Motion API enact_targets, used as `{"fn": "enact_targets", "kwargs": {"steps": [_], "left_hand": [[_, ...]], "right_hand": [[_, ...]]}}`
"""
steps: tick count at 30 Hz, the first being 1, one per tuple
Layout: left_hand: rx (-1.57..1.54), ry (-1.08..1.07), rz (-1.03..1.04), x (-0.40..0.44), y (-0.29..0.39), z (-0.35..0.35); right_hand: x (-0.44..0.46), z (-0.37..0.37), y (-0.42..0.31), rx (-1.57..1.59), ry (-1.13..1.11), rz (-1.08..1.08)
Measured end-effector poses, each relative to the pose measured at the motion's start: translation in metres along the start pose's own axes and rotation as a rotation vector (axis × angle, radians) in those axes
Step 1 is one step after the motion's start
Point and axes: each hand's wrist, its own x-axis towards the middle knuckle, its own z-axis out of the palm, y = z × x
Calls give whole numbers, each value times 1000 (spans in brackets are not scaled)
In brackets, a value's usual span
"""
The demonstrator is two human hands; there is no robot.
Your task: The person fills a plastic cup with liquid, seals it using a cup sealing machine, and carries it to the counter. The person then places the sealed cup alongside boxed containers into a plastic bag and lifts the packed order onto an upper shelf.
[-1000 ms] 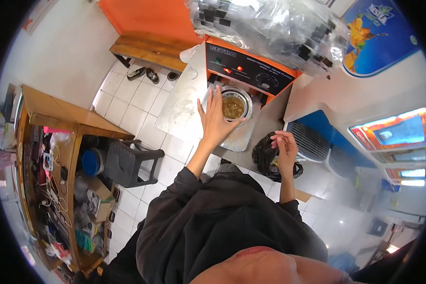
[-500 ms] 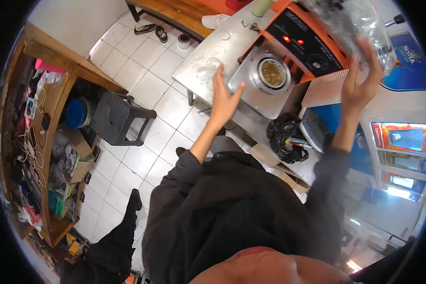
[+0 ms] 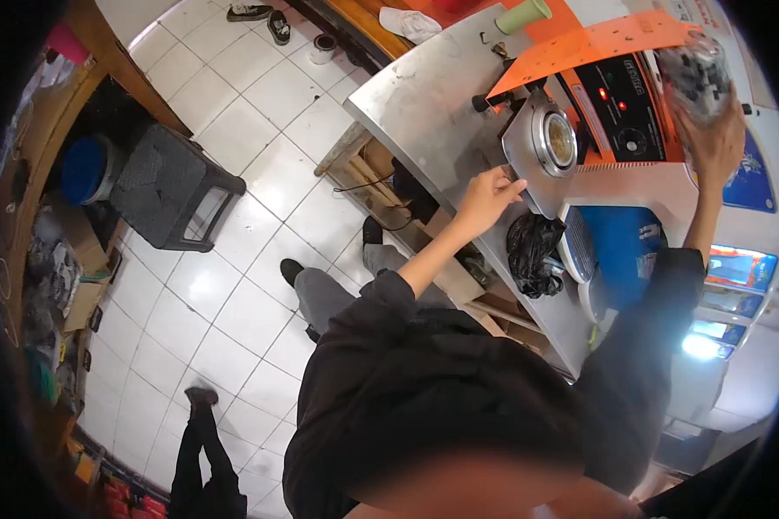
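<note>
An orange-framed cup sealing machine (image 3: 645, 108) with a black control panel and lit red lamps stands on the metal counter. Its silver sliding tray (image 3: 524, 156) sticks out at the front, and a cup (image 3: 562, 141) with brownish contents sits in the round holder. My left hand (image 3: 491, 201) has its fingers bent together at the tray's front corner, touching its edge. Up beside the machine, my right hand (image 3: 714, 138) grips a bundle of clear plastic film (image 3: 697, 80) with dark patches; some of its fingers are hidden behind the plastic.
A black plastic bag (image 3: 535, 255) lies on the counter (image 3: 424, 104) beside the machine. A green cup (image 3: 524, 15) stands at the far end. On the tiled floor is a black stool (image 3: 169, 186). Another person's legs (image 3: 203, 450) show at lower left.
My left hand has gone from spread fingers over the counter to bent fingers at the tray's corner. My right hand has closed around the plastic film. The view has shifted and turned.
</note>
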Motion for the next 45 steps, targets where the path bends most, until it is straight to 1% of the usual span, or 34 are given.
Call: {"fn": "enact_targets", "kwargs": {"steps": [1, 2, 3, 5, 7, 9, 10, 11, 12, 13, 14, 15, 16, 17, 20, 23, 24, 25, 27, 29, 31, 32, 34, 36, 37, 39, 40, 41, 42, 43, 45], "left_hand": [[-13, 0, 3, 0, -2, 1], [-61, 28, 40, 0, -4, 4], [-105, 53, 83, 2, -7, 4], [-162, 24, 115, 6, -17, 4], [-269, 33, 170, 7, -24, 6], [-297, 30, 195, 10, -32, 6], [-270, 29, 234, 11, -34, 6], [-242, 30, 275, 12, -35, 5], [-214, -43, 225, 12, -35, -1], [-228, -36, 232, 13, -35, -3], [-154, -30, 239, 14, -36, -5], [-82, -22, 241, 13, -35, -6], [-107, 0, 279, 11, -32, -6], [-121, 8, 274, 12, -35, -5], [-210, 35, 405, 12, -36, -4], [-240, 4, 387, 12, -33, -8], [-219, -1, 380, 12, -34, -8], [-223, -1, 381, 13, -35, -10], [-185, -28, 376, 13, -38, -10], [-189, -29, 380, 15, -41, -9], [-181, -29, 383, 17, -42, -9], [-187, -39, 372, 17, -43, -9], [-192, -58, 365, 16, -39, -8], [-264, -21, 331, 12, -32, -8], [-267, -30, 329, 12, -32, -7], [-274, 6, 316, 12, -34, -3], [-256, 9, 293, 12, -34, -2], [-253, 9, 294, 12, -33, -2], [-249, -1, 253, 11, -32, -2], [-243, -10, 211, 10, -32, -1], [-268, -28, 166, 12, -33, 3]], "right_hand": [[2, 1, 5, 69, -13, -47], [4, 1, 9, -6, -38, -74], [4, 1, 10, -14, -32, -78], [2, 3, 11, 38, -86, -49], [-1, 14, 26, 19, -80, -47], [2, 24, 46, 191, -127, -55], [4, 30, 63, 192, -191, -64], [9, 32, 79, 186, -186, -78], [16, 32, 96, 307, -291, -26], [24, 36, 121, 367, -347, -10], [31, 40, 146, 426, -402, 10], [39, 47, 182, 534, -545, 124], [44, 51, 197, 638, -692, 244], [42, 51, 194, 634, -704, 233], [32, 46, 184, 511, -521, 194], [27, 33, 171, 384, -321, 154], [22, 28, 165, 381, -326, 149], [14, 23, 151, 289, -300, 78], [-2, 18, 136, 194, -274, 3], [-15, 22, 127, 617, -266, 86], [-24, 31, 61, 400, -164, -29], [-22, 33, 44, 15, -82, -69], [-21, 32, 36, -378, 5, -103], [-18, 30, 41, -254, -5, -109], [-15, 27, 50, -263, -7, -107], [-5, 21, 76, 41, -190, -29], [1, 21, 92, 41, -186, -25], [9, 21, 109, 186, -332, 56], [16, 21, 126, 332, -477, 138], [22, 23, 145, 335, -476, 142], [30, 27, 169, 387, -701, 234]]}}
